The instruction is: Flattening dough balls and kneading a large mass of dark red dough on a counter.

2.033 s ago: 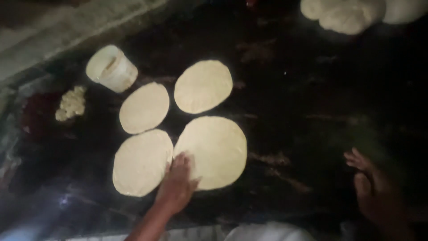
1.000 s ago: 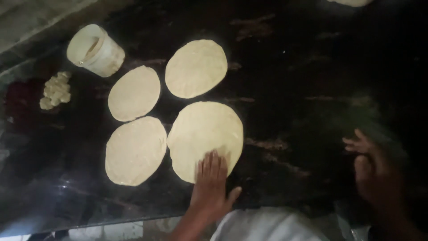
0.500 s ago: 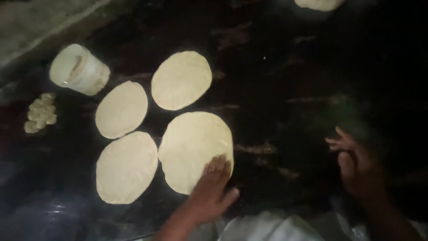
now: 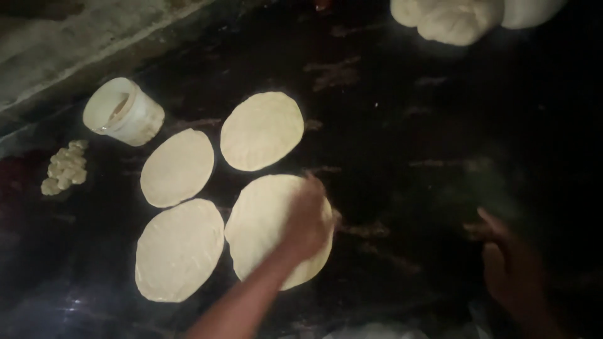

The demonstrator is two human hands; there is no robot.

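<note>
Several flat rounds of pale dough lie on a dark counter (image 4: 402, 125). My left hand (image 4: 309, 216) rests palm down on the largest round (image 4: 257, 226), over its right part, fingers together. Beside it lie a round at the lower left (image 4: 179, 250), one above that (image 4: 177, 167) and one further back (image 4: 262, 130). My right hand (image 4: 512, 267) hovers low at the right over bare counter, fingers spread, holding nothing.
A white plastic tub (image 4: 124, 112) stands at the back left. A small heap of pale dough bits (image 4: 65, 167) lies left of the rounds. Big lumps of dough (image 4: 458, 19) sit at the far top edge. A grey ledge (image 4: 75, 31) borders the counter's upper left.
My left hand has slid from the near edge of the largest round up across its right part. My right hand has stayed at the right. The view has shifted slightly.
</note>
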